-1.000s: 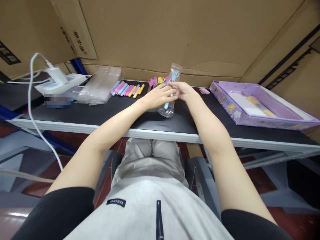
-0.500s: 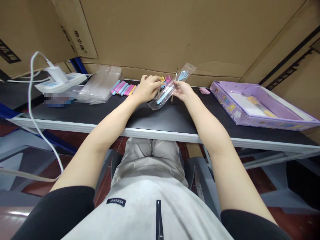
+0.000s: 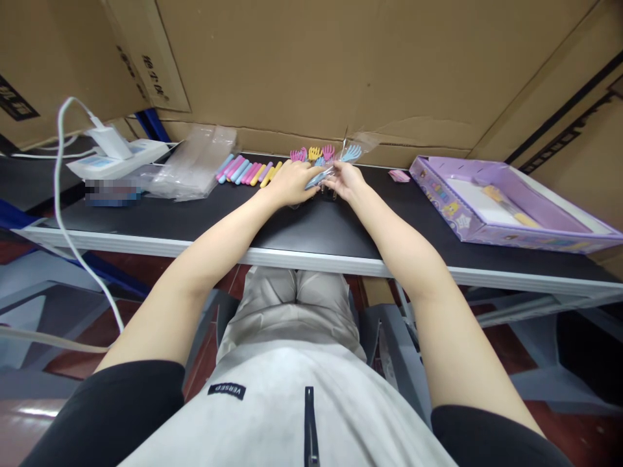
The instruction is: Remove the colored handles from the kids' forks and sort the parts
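Note:
My left hand (image 3: pixel 291 183) and my right hand (image 3: pixel 344 181) meet low over the black table (image 3: pixel 204 214), both pinching a clear plastic bag (image 3: pixel 357 144) that holds a blue hand-shaped stick toy (image 3: pixel 351 154). The bag lies tilted, its open end up to the right against the cardboard wall. Just behind my hands stand several pink and yellow hand-shaped toy heads (image 3: pixel 311 154). A row of pink, blue and yellow sticks (image 3: pixel 248 172) lies left of them.
A stack of clear bags (image 3: pixel 192 165) lies at the left, beside a white power strip with charger and cable (image 3: pixel 114 152). A purple box (image 3: pixel 501 204) sits at the right, a small pink item (image 3: pixel 398 175) near it. Cardboard boxes wall the back.
The bagged blue toy went from upright to slanted, then lower toward the table. My left hand reached to the toy heads, then came back to the bag.

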`<state>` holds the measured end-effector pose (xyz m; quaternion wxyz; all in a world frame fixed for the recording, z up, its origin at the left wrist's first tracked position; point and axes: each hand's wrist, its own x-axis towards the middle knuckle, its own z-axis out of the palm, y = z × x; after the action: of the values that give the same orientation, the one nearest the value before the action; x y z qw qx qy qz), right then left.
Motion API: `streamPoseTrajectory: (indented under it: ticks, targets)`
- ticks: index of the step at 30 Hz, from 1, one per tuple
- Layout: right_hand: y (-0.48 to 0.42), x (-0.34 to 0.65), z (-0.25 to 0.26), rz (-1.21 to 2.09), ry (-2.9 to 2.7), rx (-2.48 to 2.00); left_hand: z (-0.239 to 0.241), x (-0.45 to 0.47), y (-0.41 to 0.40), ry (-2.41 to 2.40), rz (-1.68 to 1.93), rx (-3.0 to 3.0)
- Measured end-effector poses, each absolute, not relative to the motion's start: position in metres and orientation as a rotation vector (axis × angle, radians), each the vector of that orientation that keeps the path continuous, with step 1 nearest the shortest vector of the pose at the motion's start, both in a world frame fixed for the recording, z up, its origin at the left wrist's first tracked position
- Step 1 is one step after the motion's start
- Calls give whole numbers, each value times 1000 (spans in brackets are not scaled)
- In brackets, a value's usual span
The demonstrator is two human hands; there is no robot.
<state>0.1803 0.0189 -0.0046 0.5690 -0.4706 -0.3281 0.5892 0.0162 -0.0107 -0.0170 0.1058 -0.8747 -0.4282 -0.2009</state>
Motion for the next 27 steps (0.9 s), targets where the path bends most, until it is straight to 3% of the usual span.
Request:
streamPoseTrajectory:
  ticks: [19,27]
  targets:
    - [22,187,-12,1493,-960,-1074,-19,-5,8,-1331,-825,-2623]
    - [50,226,-5,1203,-976,-1148,-15,-31,20,-1472,-769,-2535]
